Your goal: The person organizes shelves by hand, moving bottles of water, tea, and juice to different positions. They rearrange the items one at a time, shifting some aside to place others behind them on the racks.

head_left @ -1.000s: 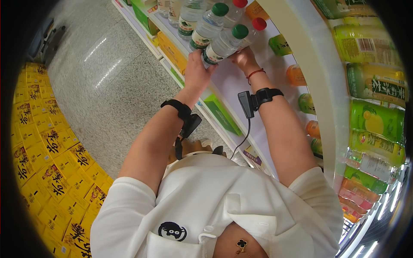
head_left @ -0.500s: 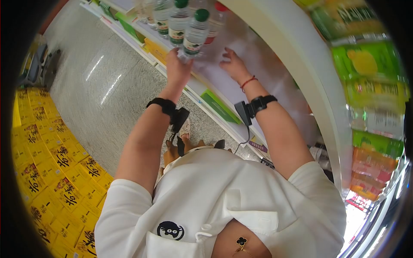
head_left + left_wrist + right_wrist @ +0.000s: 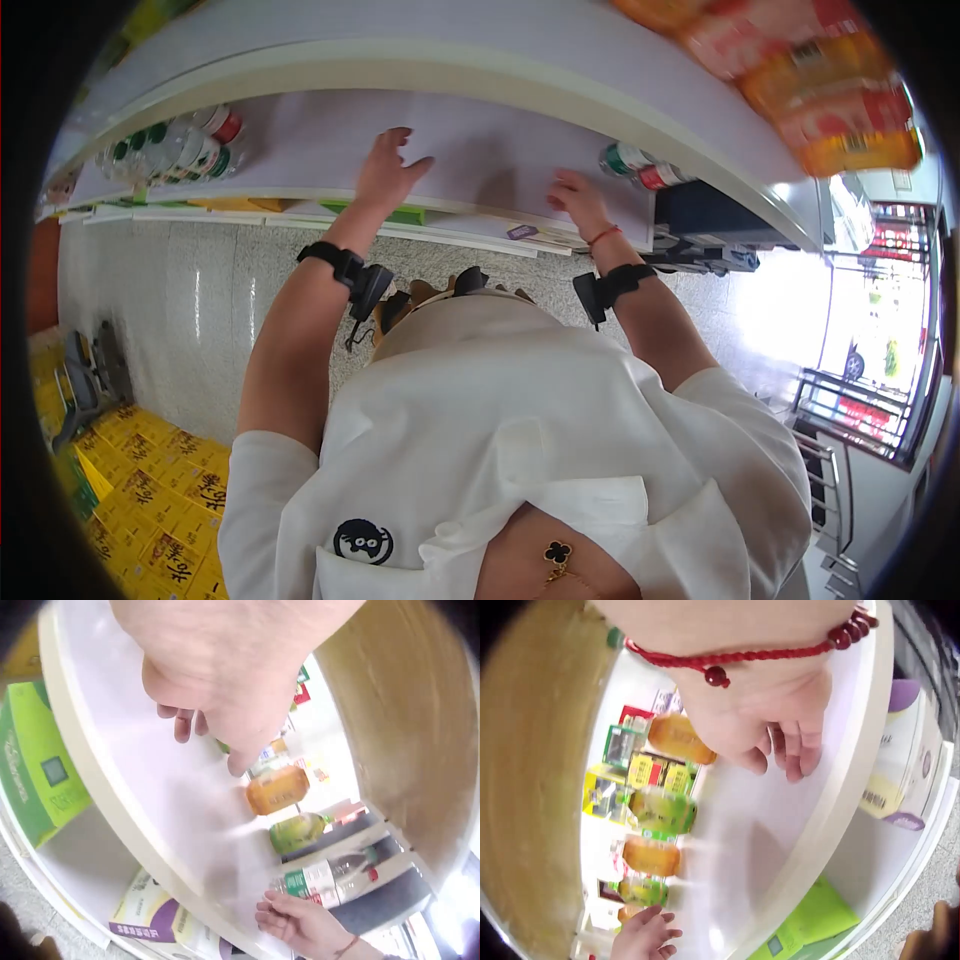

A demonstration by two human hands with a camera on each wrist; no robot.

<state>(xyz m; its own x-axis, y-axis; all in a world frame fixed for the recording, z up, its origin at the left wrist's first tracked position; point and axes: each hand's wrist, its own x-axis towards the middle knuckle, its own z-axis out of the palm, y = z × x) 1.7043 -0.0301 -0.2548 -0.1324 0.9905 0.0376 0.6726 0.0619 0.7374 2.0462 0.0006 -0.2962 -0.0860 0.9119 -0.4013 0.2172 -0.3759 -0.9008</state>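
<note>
My left hand (image 3: pixel 388 172) is over the white shelf (image 3: pixel 470 140) with its fingers spread and nothing in its grasp. To its left stands a group of clear water bottles (image 3: pixel 172 152) with green caps. My right hand (image 3: pixel 580 203), a red cord at its wrist, holds nothing, its fingers loosely bent above the shelf. Nearest to it are a green-labelled bottle (image 3: pixel 622 158) and a red-labelled bottle (image 3: pixel 660 177) at the shelf's right end. The left wrist view shows the green-labelled bottle (image 3: pixel 306 882) just beyond the right hand's fingers.
Orange drink bottles (image 3: pixel 277 790) and green drink bottles (image 3: pixel 661 811) line the back of the shelf. An upper shelf (image 3: pixel 440 62) overhangs it. Green boxes (image 3: pixel 45 761) and a purple-and-white carton (image 3: pixel 904 761) sit on the level below. Yellow cartons (image 3: pixel 150 500) are stacked behind on the left.
Both hands have come away from the green-capped water bottles, the right hand first, and are farther right along the shelf. The head view has turned right, bringing the shelf's right end into sight.
</note>
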